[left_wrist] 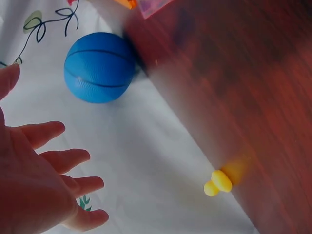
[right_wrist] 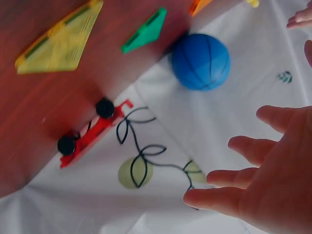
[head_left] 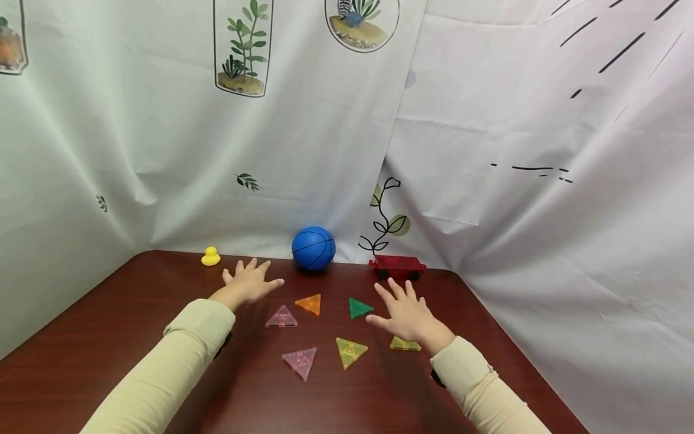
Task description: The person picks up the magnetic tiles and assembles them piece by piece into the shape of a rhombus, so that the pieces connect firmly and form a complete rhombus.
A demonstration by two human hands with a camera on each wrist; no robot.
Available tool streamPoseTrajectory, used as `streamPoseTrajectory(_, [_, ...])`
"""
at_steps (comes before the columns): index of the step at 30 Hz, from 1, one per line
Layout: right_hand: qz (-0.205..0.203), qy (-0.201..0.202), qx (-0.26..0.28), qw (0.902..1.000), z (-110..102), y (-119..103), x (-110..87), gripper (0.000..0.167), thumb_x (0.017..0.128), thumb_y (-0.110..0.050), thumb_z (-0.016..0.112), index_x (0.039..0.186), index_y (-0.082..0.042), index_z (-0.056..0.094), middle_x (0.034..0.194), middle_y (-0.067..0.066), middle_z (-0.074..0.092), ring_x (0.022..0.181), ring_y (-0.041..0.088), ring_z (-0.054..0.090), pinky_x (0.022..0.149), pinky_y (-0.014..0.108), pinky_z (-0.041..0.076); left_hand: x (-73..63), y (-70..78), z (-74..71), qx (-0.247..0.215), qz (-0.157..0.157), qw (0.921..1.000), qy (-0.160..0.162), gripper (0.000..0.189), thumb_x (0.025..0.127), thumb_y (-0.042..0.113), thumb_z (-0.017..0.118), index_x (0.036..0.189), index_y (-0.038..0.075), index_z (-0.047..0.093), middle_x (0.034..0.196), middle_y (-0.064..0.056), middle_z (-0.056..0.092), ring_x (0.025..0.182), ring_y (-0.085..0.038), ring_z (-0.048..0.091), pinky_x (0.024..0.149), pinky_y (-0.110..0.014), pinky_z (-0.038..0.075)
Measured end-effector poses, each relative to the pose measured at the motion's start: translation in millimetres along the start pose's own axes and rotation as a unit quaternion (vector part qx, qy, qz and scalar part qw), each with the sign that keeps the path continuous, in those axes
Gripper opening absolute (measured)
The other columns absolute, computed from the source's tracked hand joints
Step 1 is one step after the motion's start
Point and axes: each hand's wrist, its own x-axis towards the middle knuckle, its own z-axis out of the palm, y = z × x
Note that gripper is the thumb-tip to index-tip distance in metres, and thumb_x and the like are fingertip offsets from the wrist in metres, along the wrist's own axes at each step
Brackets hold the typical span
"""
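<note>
My left hand (head_left: 246, 286) is held in the air over the table's left half, fingers spread, with nothing in it. Over the right half hovers my right hand (head_left: 408, 314), also spread and holding nothing. Between and below them lie flat translucent triangle tiles: an orange tile (head_left: 310, 304), a green tile (head_left: 359, 308), a pink tile (head_left: 282, 317), a nearer pink tile (head_left: 301, 362) and a yellow tile (head_left: 350, 352). Another yellow tile (head_left: 403, 344) is partly hidden beneath the right hand. In the right wrist view, the green tile (right_wrist: 146, 31) appears beyond the fingers.
At the table's back edge sit a yellow rubber duck (head_left: 211, 257), a blue ball (head_left: 313, 248) with black lines, and a red toy wagon (head_left: 399, 266) with black wheels. A printed white curtain (head_left: 303, 138) hangs behind the dark red-brown table (head_left: 249, 398) and along its sides.
</note>
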Motion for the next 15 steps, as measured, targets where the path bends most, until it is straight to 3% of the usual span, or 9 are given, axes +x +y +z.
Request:
streamPoseTrajectory(7, [-0.026, -0.021, 0.011, 0.9994, 18, -19, 0.1, 0.073, 0.077, -0.062, 0.046, 0.136, -0.023, 0.030, 0.141, 0.009, 0.020, 0.125, 0.042, 0.009, 0.089, 0.062, 0.017, 5.3, 2.6, 14.4, 0.019, -0.012, 0.9998, -0.004, 0.067, 0.084, 0.043, 0.051, 0.132, -0.001, 0.032, 0.134, -0.030, 0.022, 0.120, -0.052, 0.008, 0.087, -0.065, -0.002])
streamPoseTrajectory(15, [-0.068, -0.082, -0.011, 0.9942, 48, -41, -1.3, 0.068, 0.079, -0.061, 0.044, 0.135, -0.025, 0.032, 0.140, 0.007, 0.023, 0.126, 0.041, 0.010, 0.088, 0.062, 0.021, 11.0, 4.0, 34.2, 0.021, -0.047, 0.9973, -0.053, 0.059, 0.081, 0.037, 0.057, 0.121, -0.005, 0.045, 0.117, -0.025, 0.047, 0.104, -0.040, 0.041, 0.083, -0.060, 0.015])
